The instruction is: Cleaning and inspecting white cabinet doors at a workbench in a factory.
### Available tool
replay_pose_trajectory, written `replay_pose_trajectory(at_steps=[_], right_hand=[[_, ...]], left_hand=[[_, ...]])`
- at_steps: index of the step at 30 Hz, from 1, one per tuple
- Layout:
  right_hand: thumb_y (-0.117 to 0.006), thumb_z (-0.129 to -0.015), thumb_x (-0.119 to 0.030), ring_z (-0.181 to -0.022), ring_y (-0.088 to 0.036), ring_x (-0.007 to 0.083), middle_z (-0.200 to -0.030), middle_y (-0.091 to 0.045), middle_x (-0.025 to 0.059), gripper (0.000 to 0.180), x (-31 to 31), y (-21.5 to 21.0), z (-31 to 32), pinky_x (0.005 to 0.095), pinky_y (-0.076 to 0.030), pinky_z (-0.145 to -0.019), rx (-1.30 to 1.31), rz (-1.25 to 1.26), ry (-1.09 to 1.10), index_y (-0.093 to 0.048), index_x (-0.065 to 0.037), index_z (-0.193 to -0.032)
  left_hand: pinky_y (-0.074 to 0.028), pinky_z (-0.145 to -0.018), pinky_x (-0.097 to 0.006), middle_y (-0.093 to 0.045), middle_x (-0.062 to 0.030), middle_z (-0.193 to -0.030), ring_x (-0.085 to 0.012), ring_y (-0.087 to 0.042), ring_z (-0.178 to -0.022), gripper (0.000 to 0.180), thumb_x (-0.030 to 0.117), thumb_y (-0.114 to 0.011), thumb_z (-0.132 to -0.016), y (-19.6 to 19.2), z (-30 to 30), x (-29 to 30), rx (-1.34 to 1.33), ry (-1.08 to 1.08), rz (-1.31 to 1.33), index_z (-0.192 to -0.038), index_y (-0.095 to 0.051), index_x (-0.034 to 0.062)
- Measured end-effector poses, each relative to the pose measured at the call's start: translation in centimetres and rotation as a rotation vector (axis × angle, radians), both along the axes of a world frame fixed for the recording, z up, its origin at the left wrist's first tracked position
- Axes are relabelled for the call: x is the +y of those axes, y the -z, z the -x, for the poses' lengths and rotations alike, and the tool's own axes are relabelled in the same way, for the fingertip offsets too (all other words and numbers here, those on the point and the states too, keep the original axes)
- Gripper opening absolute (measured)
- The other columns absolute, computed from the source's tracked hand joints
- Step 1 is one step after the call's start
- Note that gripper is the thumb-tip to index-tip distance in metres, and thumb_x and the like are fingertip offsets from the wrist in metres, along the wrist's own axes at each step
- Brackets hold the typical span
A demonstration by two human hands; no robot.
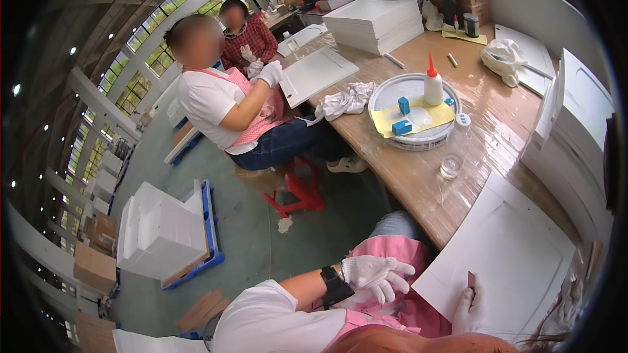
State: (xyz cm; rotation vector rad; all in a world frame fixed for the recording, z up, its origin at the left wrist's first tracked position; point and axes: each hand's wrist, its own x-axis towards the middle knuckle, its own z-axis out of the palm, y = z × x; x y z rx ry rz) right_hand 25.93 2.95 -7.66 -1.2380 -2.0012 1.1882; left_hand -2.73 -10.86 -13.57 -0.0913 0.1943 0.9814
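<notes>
Wooden table (418, 176) runs along the right side. White sheet (517, 255) lies flat at its near corner. Round tray (413, 86) farther along holds 1 glue bottle (432, 85) and 2 blue blocks (401, 127). Left hand (376, 276), gloved, fingers spread loose over the lap, holding nothing. Right hand (472, 307), gloved, pinches a small dark piece (471, 279) against the sheet's near edge.

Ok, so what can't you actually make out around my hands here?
Head view:
- Right hand: mostly cut off by the lower edge; the small dark thing it pinches on the white board is too small to identify.
- Left hand: palm side hidden, so anything under it is unknowable.
</notes>
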Motion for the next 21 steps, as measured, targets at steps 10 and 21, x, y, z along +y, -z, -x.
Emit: replay_pose_trajectory(at_steps=[10,21], right_hand=[[-0.046,-0.098,-0.007,-0.112,-0.060,0.0264,-0.121,-0.061,0.0206,0.039,0.0,-2.0,0.7,0.0328,-0.044,-0.099,-0.063,0.011,-0.024,-0.049,0.004,-0.135],[-0.047,-0.097,-0.005,-0.112,-0.059,0.0258,-0.123,-0.061,0.0207,0.038,-0.1,-1.6,0.7,0.0323,-0.043,-0.100,-0.044,0.023,0.021,-0.051,0.004,-0.134]], left_hand=[[-0.059,-0.078,-0.052,-0.054,-0.0292,-0.128,-0.0452,-0.066,-0.094,0.062,0.040,-0.044,-0.102,-0.2,0.0,-0.3,0.080,-0.024,0.040,-0.150,-0.021,0.0086],[-0.058,-0.082,-0.053,-0.051,-0.0313,-0.132,-0.0519,-0.062,-0.101,0.056,0.033,-0.042,-0.104,0.0,0.3,-0.1,0.007,-0.013,-0.018,-0.149,-0.023,0.0055]])
